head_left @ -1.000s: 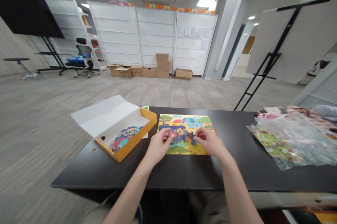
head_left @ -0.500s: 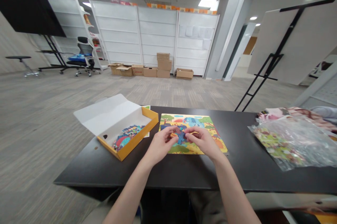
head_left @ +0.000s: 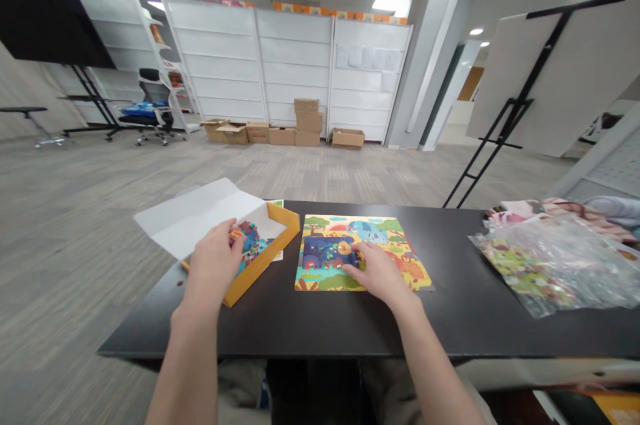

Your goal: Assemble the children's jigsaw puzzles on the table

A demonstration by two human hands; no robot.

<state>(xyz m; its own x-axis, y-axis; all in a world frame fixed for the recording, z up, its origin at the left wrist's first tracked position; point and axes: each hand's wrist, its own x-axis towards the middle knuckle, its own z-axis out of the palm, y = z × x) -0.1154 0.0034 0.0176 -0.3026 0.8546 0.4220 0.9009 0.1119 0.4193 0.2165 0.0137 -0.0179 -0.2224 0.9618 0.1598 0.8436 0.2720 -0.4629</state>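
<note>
- Head view: the dark table [head_left: 320,325] carries everything; its near edge runs across the lower frame, and both forearms reach over it.
- The right hand [head_left: 377,272] lies flat on the puzzle board [head_left: 395,265], near the middle of the table. Its fingers are spread and pressing down, clamped on nothing; the fingertips sit just beside a round orange piece [head_left: 343,248] in the picture.
- The left hand [head_left: 215,262] reaches into the yellow box [head_left: 260,265] at the table's left edge. Its fingers curl over the loose puzzle pieces [head_left: 253,242]; whether they have closed on a piece cannot be told.
- Handling judgement: the pieces look thin, light and stiff. They are best pinched at opposite edges between thumb and forefinger. The board looks flat and likely to slide on the smooth top, so a steadying palm helps.
- The box's white lid [head_left: 193,215] is folded open towards the far left corner.
- A clear plastic bag [head_left: 560,265] of printed material lies near the right edge, well apart from both hands.
</note>
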